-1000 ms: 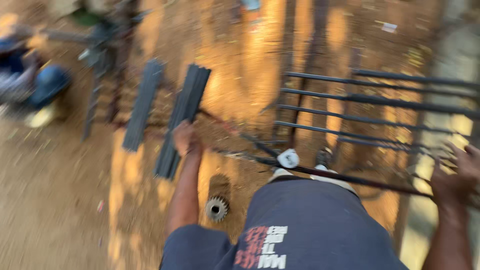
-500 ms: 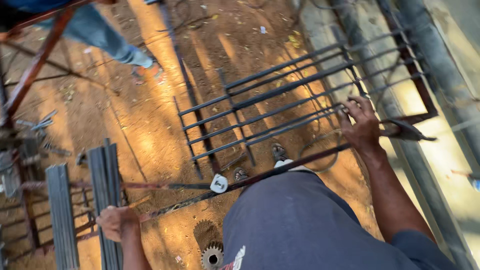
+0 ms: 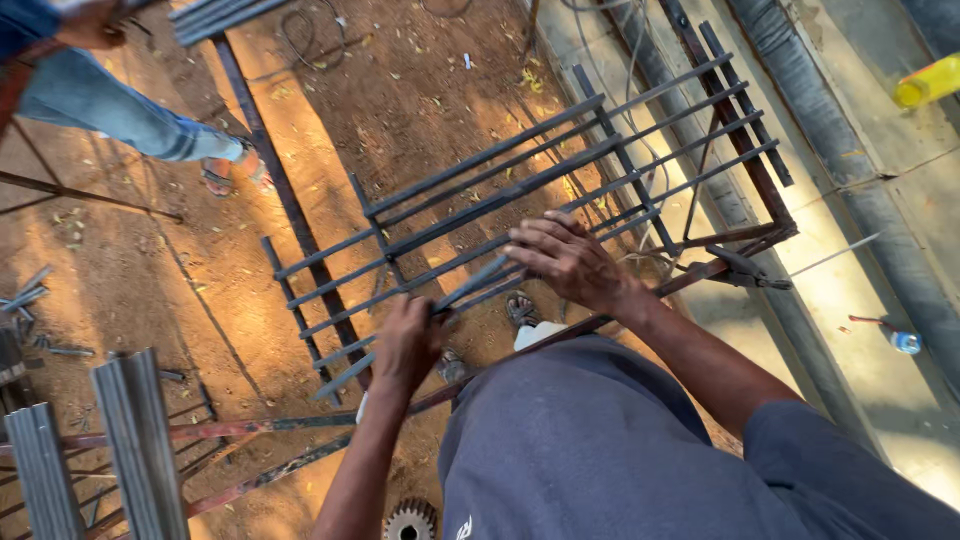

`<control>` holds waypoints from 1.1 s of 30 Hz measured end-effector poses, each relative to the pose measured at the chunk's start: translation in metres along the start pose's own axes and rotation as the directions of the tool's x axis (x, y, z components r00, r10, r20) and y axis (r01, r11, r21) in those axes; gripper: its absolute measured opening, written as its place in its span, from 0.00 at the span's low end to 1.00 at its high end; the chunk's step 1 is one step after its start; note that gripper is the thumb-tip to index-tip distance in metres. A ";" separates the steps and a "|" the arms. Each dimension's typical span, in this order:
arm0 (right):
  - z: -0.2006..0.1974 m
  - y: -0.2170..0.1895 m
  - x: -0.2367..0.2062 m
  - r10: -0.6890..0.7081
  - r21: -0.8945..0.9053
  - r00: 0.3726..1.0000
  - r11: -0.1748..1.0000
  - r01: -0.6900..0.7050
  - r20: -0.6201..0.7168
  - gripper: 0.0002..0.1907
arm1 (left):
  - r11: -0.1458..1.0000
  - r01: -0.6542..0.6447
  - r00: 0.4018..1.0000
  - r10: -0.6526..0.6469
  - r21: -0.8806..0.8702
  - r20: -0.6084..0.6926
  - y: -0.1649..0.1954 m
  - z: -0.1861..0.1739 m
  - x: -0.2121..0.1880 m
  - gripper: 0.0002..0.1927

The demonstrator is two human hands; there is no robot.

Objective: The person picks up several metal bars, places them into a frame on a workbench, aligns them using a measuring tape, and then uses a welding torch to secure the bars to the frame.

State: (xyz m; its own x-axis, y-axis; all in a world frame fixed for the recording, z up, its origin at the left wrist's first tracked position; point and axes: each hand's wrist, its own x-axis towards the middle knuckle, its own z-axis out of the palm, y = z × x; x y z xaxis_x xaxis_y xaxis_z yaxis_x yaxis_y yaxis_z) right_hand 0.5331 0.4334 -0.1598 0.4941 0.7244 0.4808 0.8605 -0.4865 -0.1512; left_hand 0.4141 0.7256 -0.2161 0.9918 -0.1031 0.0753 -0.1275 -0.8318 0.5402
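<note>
A dark steel bar (image 3: 420,322) lies slanted in my left hand (image 3: 408,345), which grips it near its middle. My right hand (image 3: 567,261) rests palm down on the bar's upper end, where it meets the metal grille (image 3: 560,190). The grille is a frame of several parallel dark bars lying over rusty rails above the dirt ground. Both hands are close together at the grille's near edge, just ahead of my grey shirt.
Another person's jeans leg and sandalled foot (image 3: 225,172) stand at the upper left. Bundles of grey steel sections (image 3: 135,440) lie at lower left. A gear wheel (image 3: 410,520) sits on the dirt. A concrete kerb, yellow bottle (image 3: 925,82) and small bottle (image 3: 903,342) are at the right.
My left hand has come away from the steel bundles at the left and now grips a bar at the grille. My right hand has shifted left along the grille onto that bar.
</note>
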 end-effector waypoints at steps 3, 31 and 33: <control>-0.003 0.025 -0.034 0.111 0.002 0.985 0.994 -0.113 0.131 0.13 | 0.997 -0.077 0.997 0.077 -0.029 0.006 0.040 0.037 0.026 0.13; 0.015 0.106 -0.129 0.300 0.058 0.933 0.947 -0.317 0.200 0.09 | 0.992 -0.060 0.993 0.070 0.113 -0.091 0.061 0.087 0.038 0.06; 0.020 0.108 -0.137 0.290 0.102 0.934 0.943 -0.315 0.210 0.08 | 0.989 -0.016 0.994 0.031 0.144 -0.105 0.052 0.079 0.024 0.06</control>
State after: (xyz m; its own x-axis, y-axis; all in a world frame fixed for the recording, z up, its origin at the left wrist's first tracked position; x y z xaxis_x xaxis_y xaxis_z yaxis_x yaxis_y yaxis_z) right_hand 0.5606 0.2916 -0.2588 0.7367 0.6381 0.2241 0.6687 -0.6376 -0.3825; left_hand 0.4323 0.6373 -0.2524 0.9812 -0.0712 0.1794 -0.1407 -0.9000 0.4126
